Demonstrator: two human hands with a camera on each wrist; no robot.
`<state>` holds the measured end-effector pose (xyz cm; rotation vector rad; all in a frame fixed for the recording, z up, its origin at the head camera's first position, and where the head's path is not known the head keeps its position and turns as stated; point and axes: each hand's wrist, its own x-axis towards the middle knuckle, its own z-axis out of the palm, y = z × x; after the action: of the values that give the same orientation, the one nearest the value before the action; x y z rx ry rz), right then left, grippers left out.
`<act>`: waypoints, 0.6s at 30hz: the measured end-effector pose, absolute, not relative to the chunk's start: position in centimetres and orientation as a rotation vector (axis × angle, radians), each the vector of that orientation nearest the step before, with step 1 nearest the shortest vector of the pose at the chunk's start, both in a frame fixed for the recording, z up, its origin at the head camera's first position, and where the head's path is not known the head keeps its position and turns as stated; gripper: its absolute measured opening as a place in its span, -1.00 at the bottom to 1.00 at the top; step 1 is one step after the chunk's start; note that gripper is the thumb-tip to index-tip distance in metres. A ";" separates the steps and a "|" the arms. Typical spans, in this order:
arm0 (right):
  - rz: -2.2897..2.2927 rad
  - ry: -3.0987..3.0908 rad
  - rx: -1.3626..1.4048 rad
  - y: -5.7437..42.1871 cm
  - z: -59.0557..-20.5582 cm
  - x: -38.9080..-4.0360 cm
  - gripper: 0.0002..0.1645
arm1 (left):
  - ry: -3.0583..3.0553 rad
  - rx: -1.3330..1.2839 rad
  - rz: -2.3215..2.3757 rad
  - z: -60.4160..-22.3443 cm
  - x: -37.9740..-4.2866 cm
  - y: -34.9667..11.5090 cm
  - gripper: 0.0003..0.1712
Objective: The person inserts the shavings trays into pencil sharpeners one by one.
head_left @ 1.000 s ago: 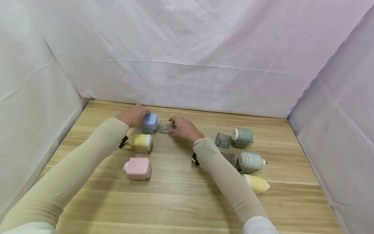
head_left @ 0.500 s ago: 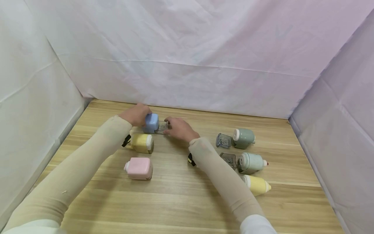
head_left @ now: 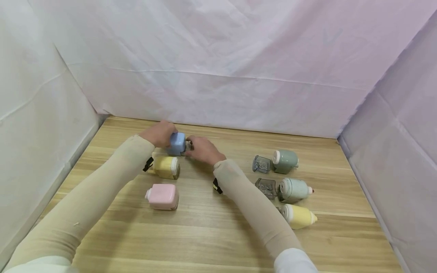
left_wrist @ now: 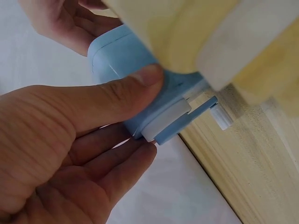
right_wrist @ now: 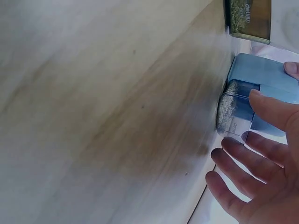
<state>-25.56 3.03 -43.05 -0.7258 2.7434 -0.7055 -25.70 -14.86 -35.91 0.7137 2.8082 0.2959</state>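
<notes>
In the head view, the blue sharpener [head_left: 177, 142] sits on the worktop [head_left: 205, 231] behind the yellow sharpener [head_left: 164, 167]; the left hand [head_left: 159, 134] grips its crank end, while the right hand [head_left: 205, 149] is at the clear tray [head_left: 187, 148], which juts partly out of the opposite end. The step looks like sliding that tray home: best to push straight and level, with the body braced from behind. The left wrist view suits that, the thumb [left_wrist: 145, 79] pressing one side and the other fingers curled on the far side, near the crank [left_wrist: 187, 121]; keeping them off it should stop it turning. In the right wrist view, thumb and forefinger pinch the tray by its sides, the remaining fingers spread loosely. Pale shavings [right_wrist: 227, 109] lie inside, so a gentle push without tipping seems wise. A white label [right_wrist: 239, 126] on the tray is too blurred to read surely; the neighbouring sharpener's bin [right_wrist: 251, 18] carries sideways lettering that seems to begin "deli", the rest unclear.
</notes>
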 end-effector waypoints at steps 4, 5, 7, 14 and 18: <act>-0.725 2.720 -0.704 3.2 -43.0 -25.4 -0.18 | 2.808 0.736 0.306 -35.8 -25.7 -14.9 -0.59; -0.726 2.712 -0.697 3.3 -42.9 -25.4 -0.13 | 2.807 0.741 0.309 -35.8 -25.7 -14.9 -0.59; -0.732 2.701 -0.683 3.6 -42.7 -25.3 -0.04 | 2.803 0.747 0.313 -35.9 -25.7 -14.8 -0.58; -0.740 2.741 -0.642 5.0 -42.0 -25.3 -0.11 | 2.796 0.696 0.316 -35.9 -25.7 -14.7 -0.55; -0.689 2.752 -0.674 5.7 -42.1 -25.1 -0.25 | 2.800 0.705 0.315 -36.0 -25.6 -14.9 -0.56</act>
<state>-25.08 5.70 -42.06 -0.6738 2.7525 -0.6888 -25.58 -14.90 -35.99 0.7045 2.8003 0.3147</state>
